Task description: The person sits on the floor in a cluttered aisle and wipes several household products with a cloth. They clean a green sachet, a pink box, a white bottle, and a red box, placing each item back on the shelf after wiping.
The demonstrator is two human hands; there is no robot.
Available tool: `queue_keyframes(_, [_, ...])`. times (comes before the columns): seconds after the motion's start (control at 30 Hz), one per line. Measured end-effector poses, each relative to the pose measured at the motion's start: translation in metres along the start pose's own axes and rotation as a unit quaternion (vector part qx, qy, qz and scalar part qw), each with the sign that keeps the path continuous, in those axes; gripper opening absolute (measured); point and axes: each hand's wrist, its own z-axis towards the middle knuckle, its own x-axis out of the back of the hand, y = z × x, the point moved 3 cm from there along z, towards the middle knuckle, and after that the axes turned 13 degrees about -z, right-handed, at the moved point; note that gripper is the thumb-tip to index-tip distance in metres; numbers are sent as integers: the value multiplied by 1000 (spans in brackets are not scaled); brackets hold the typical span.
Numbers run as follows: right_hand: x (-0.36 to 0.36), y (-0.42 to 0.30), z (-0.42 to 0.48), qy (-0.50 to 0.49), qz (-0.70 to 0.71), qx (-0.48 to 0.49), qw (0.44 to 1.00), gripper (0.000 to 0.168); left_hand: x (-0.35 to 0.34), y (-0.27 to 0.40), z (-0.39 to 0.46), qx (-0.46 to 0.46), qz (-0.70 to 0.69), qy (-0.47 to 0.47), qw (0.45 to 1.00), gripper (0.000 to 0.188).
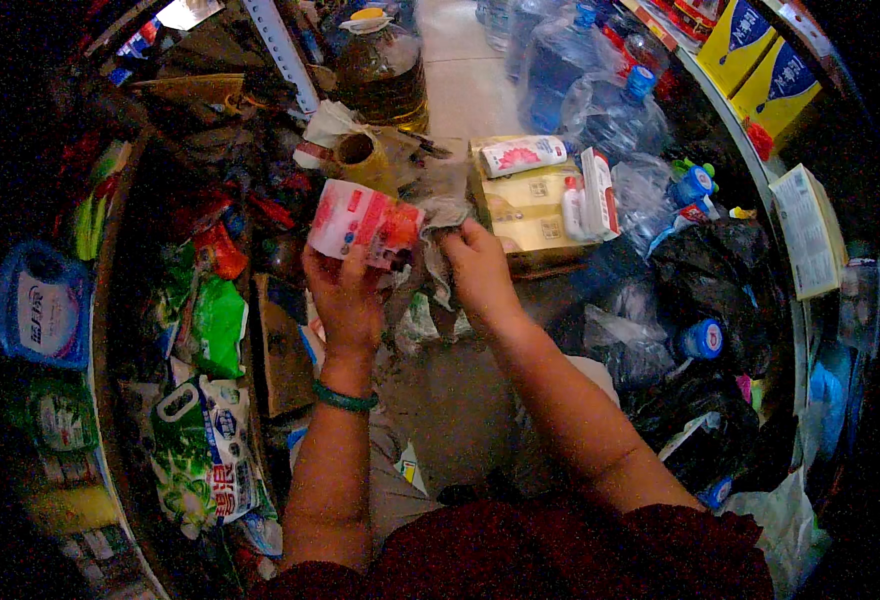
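Observation:
My left hand (346,296) is closed around a pink and white printed pack (361,223), its fingers along the near side. Just to the right, my right hand (477,262) pinches a crumpled greyish cloth (440,217) that hangs down beside the pack. Beyond them stands a cardboard tube or roll (361,157). A yellow carton (530,202) lies past my right hand, bearing a white bottle with a pink flower (524,155), a small white bottle with a red cap (572,206) and a narrow white box (599,193).
A large jug of yellowish liquid (383,71) stands ahead. Bagged water bottles with blue caps (701,339) line the right, near black plastic bags (710,285). At left are a green detergent bag (199,450) and a shelf edge with a blue detergent bottle (42,307).

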Motion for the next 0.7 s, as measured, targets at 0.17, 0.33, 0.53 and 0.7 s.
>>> queue_keyframes(0.17, [28, -33, 4, 16, 180, 69, 981, 26, -7, 13, 2, 112, -166, 3, 980, 55])
queue_keyframes(0.33, [23, -39, 1, -29, 88, 167, 982, 32, 2, -7, 5, 91, 110, -103, 984, 63])
queue_keyframes(0.53, [10, -16, 14, -56, 93, 141, 984, 32, 9, -12, 2, 103, 109, -118, 982, 60])
queue_keyframes(0.7, [32, -23, 17, -28, 282, 4, 959, 30, 1, -6, -2, 171, 150, -170, 959, 61])
